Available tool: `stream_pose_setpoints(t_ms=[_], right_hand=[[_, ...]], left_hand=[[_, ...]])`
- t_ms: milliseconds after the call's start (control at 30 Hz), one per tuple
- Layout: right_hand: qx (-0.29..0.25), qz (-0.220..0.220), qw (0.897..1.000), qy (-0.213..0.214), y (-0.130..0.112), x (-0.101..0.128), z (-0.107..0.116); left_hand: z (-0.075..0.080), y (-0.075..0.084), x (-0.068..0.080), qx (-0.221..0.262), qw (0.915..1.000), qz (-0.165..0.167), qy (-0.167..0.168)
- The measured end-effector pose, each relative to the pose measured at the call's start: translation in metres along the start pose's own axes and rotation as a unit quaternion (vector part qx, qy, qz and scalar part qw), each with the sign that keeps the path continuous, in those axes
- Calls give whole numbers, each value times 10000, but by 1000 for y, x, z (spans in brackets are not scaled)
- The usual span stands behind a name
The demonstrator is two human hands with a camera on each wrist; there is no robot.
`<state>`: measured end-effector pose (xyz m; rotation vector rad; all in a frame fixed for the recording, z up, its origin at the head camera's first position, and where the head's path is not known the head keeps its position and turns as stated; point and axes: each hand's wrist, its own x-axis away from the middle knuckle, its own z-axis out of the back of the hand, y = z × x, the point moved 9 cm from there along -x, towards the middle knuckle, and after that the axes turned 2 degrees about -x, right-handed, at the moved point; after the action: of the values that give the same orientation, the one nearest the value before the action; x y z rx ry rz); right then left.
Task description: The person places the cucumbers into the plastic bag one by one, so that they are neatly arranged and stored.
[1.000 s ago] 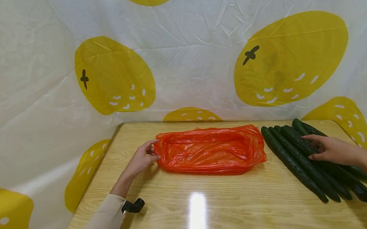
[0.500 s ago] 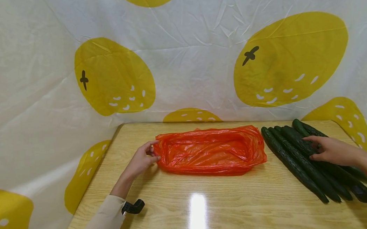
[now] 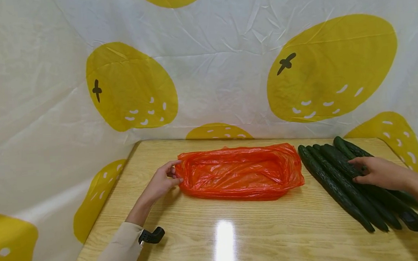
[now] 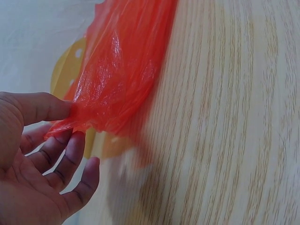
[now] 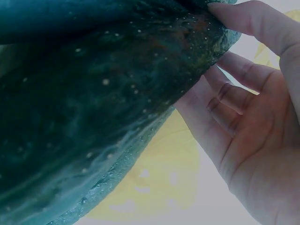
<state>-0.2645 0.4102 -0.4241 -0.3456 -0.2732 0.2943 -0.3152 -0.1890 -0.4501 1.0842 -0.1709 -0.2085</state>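
A translucent red plastic bag [image 3: 237, 174] lies spread in a long rectangular shape on the table, its mouth facing up. My left hand [image 3: 163, 182] pinches the bag's left edge between thumb and fingers; the left wrist view shows the thin film [image 4: 117, 70] between them. To the right of the bag lie several long dark green cucumbers [image 3: 332, 183], side by side and partly overlapping. Over them, my right hand [image 3: 385, 172] has its thumb on one side of a cucumber [image 5: 117, 89] and its fingers on the other. The fingertips there are partly hidden behind it.
The wooden table [image 3: 186, 235] has a bright light reflection near its front. A white curtain [image 3: 220, 86] printed with yellow fruit shapes hangs behind the table and along its left side. A black wristband device [image 3: 152, 235] sits on the left wrist.
My right hand has shifted very slightly toward the right over the cucumbers. The left hand and the red bag look the same.
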Motion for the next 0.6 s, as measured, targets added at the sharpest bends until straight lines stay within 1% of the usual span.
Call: stream_pose_setpoints(t_ms=[300,433,600], right_hand=[[-272,-3,9992,-295,-1,4,-2],[-385,181,9984,-376,-4,4,-4],[-467,204,9974,-514,-5,6,-6]], left_hand=[[-1,-2,0,-14,9999,100,7],[-1,-1,0,-56,10000,36,-2],[-1,-1,-1,-44,10000,-83,7]])
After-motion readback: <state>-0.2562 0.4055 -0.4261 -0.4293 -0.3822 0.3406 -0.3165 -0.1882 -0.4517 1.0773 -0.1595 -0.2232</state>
